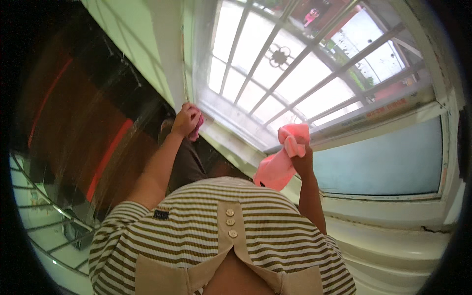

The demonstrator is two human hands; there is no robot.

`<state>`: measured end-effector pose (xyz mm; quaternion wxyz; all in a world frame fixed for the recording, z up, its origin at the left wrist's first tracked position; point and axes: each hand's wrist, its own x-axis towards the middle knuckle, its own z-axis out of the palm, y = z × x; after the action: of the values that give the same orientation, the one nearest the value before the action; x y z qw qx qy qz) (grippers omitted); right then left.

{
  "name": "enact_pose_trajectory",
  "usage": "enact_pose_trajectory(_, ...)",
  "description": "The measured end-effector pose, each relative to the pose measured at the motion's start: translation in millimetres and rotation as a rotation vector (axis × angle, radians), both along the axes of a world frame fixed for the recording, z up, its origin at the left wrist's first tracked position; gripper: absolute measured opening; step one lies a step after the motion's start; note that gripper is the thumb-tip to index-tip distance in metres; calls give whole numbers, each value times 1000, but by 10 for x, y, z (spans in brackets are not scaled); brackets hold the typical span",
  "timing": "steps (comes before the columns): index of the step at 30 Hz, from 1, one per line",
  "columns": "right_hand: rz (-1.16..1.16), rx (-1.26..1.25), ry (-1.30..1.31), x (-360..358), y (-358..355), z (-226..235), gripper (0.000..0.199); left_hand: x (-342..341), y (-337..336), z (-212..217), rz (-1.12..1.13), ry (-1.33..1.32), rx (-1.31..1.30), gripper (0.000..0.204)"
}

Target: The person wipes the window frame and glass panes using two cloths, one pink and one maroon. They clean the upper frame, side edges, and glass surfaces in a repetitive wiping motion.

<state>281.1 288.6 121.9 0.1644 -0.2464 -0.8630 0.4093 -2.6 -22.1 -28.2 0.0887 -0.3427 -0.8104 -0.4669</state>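
Note:
My left hand [185, 121] is closed around a crumpled dark pink cloth [197, 127]. It is up against the pale edge beside the lower left corner of the window frame [231, 115]. Farther right, my right hand [303, 156] grips a pink spray bottle [276, 169] near its top, fingers wrapped round the neck. The bottle tilts, its wider body pointing down and left in front of the sill. Part of the right hand is hidden behind the bottle's head.
White metal bars [305, 51] cross the bright window. A frosted pane [378, 157] is set below it at the right. On the left lies a dark glossy brown surface [73, 113] with red stripes. A metal railing [59, 211] curves at the lower left.

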Motion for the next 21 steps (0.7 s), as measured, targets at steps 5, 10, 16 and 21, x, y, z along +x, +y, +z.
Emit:
enact_pose_trajectory(5, -85, 36, 124, 182, -14, 50, 28, -8, -11, 29, -1, 28, -74, 14)
enact_pose_trajectory(10, -108, 109, 231, 282, -32, 165, 17, 13, -19, 44, -14, 83, -58, 11)
enact_pose_trajectory(16, -14, 313, 260, 396, -17, 161, 20, 15, 8, 24, -44, 77, -58, 12)
enact_pose_trajectory(21, 182, 507, 91, 405, 51, 147, 53, 65, 12, 47, -37, 43, -91, 16)
